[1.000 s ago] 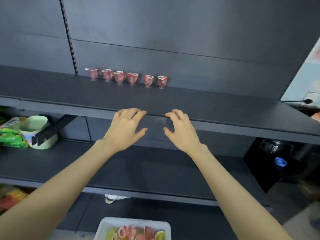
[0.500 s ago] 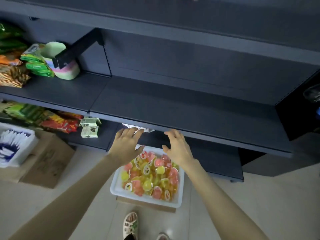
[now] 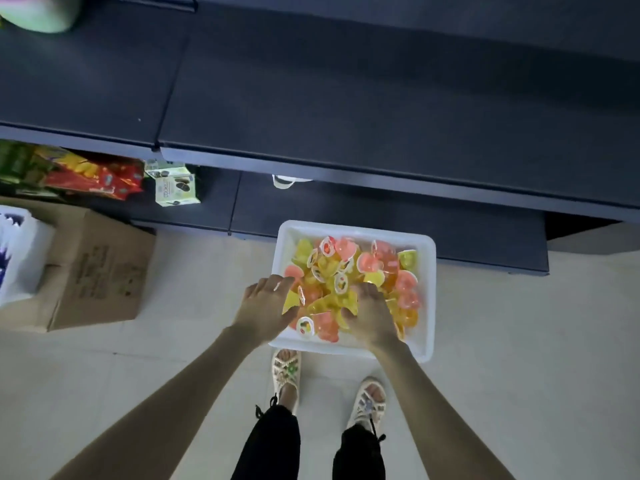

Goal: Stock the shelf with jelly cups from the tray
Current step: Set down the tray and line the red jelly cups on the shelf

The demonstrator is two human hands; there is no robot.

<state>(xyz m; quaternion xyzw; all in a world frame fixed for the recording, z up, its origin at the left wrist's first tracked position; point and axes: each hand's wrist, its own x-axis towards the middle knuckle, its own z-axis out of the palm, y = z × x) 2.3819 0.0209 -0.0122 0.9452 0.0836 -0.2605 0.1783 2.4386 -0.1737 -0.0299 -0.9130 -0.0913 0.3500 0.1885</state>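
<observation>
The white tray (image 3: 356,227) of jelly cups (image 3: 381,261) is sitting on the floor (image 3: 519,341) at the person's 12 o'clock, below the dark shelf (image 3: 346,98). The left hand (image 3: 265,306) is hanging over its 8 o'clock rim, fingers loosely spread and holding nothing. The right hand (image 3: 370,315) is curling into the pile at 6 o'clock, and I cannot tell whether it is gripping a cup.

A white rectangular tray (image 3: 428,299) lies on the floor beneath the left grip (image 3: 265,306) and right grip (image 3: 370,313). It is heaped with pink, yellow and orange jelly cups (image 3: 374,268), jumbled at all tilts. The dark shelf (image 3: 346,98) lies beyond both grips, past the tray's far rim.

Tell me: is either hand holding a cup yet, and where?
Cannot tell: left hand and right hand are among the jelly cups in the tray, any grip hidden.
</observation>
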